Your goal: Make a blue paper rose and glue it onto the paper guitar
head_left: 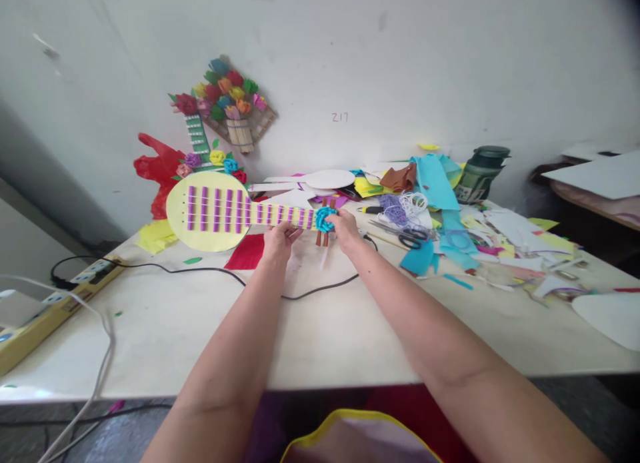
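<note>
A paper craft lute (207, 211) with a round pale yellow body, purple strips and white strings lies sideways in front of me, above the table. My left hand (282, 239) grips the lower edge of its neck, thumb and fingers closed on it. At the head end sits a blue paper flower (325, 219), with brown pegs (325, 239) sticking out above and below. My right hand (346, 228) pinches this flower and the head end from the right. The fingertips behind the lute are hidden.
Right of my hands lie scissors (413, 236), white and purple string (411, 206), and many paper scraps (520, 250). A dark green bottle (483, 174) stands behind. A black cable (200, 270) crosses the table to a power strip (55, 313). Paper flower crafts (230, 96) are at the wall.
</note>
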`<state>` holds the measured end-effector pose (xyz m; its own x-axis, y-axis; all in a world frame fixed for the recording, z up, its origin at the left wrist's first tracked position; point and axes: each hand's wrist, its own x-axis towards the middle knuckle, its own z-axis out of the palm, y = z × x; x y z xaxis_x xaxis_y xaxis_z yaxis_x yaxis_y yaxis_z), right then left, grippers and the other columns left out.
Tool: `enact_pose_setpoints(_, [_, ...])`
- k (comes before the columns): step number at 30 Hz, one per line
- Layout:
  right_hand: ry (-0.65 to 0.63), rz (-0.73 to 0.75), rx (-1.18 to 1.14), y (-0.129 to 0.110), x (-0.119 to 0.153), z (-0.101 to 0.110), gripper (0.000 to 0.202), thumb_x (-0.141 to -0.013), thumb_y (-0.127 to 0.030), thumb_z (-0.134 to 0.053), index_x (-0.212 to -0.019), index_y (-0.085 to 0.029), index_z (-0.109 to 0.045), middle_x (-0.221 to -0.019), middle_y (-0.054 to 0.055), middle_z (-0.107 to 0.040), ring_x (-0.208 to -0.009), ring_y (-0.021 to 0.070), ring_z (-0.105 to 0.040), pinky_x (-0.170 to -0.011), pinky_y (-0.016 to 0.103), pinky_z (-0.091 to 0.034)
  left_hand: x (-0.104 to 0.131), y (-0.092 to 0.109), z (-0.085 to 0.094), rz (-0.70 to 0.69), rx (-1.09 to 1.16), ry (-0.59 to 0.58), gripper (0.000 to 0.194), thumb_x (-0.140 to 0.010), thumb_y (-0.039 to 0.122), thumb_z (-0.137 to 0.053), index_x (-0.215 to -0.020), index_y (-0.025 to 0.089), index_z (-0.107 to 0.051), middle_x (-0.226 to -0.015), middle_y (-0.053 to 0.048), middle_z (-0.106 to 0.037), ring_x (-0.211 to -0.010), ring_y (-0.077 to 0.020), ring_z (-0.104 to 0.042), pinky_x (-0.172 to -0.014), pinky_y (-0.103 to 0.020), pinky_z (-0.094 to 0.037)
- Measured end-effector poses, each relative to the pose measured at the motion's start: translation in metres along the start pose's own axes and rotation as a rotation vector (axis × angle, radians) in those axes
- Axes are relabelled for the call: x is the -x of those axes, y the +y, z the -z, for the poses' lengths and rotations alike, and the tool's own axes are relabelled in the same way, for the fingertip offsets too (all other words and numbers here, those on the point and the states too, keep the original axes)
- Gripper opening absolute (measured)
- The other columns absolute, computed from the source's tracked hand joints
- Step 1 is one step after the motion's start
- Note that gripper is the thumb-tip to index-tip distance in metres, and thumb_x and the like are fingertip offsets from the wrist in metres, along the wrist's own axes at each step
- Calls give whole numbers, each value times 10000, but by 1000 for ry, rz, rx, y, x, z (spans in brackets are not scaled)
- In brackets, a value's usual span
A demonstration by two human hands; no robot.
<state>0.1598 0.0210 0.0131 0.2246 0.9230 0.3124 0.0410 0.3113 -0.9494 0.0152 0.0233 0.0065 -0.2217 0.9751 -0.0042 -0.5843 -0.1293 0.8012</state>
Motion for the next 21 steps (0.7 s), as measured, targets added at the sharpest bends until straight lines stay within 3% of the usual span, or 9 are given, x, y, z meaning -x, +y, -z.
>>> enact_pose_setpoints(3, [-128,-82,-258,-7,3,2,53,-561,-210,-434,-515,-184,-441,-466,-26,-441,-435,90,-399,-465,231,-384,0,1,0,21,15,15,242,-550,21,-521,-762,137,-519,-618,-22,-601,-598,-156,-608,-689,-352,-535])
enact_pose_setpoints(7, [-253,-107,-382,-9,4,6,31,-519,-189,-470,-497,-169,-467,-481,-29,-462,-449,80,-403,-486,232,-380,0,1,0,48,24,42,264,-559,6,-497,-787,140,-509,-631,-18,-605,-593,-149,-608,-680,-343,-534])
enact_pose_setpoints(14, [-170,-229,-297,-6,2,6,91,-493,-144,-506,-574,-150,-547,-468,-37,-507,-460,92,-448,-498,239,-393,-1,1,1,47,9,33,276,-558,-9,-490,-793,137,-506,-634,-23,-604,-598,-155,-608,-641,-327,-536])
enact_pose_setpoints(21, [-111,-227,-201,-6,3,5,97,-504,-115,-505,-575,-149,-562,-462,-45,-516,-466,95,-465,-485,228,-383,-1,2,1,64,2,63,260,-547,-1,-494,-769,133,-507,-593,-11,-575,-587,-158,-603,-625,-326,-532])
